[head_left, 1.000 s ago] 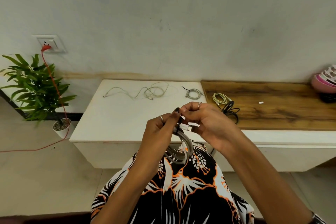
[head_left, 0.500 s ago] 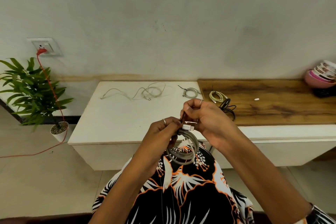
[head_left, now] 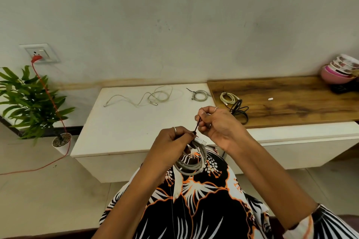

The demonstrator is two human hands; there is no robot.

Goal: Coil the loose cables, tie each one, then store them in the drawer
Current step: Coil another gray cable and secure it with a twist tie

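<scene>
— Where are we, would you say?

— We take it for a room in a home. Beyond the hands we see a low white cabinet [head_left: 124, 122] against a scuffed plain wall [head_left: 174, 25], joined on the right to a wooden countertop [head_left: 291, 106].

— What else makes us think so?

— Far right of the grip, stacked floral bowls [head_left: 342, 68] sit on the wood. Far left, a potted plant [head_left: 29, 101] stands on the tiled floor [head_left: 48, 190], under a wall socket [head_left: 39, 53] with a red cord [head_left: 48, 93] plugged in.
</scene>
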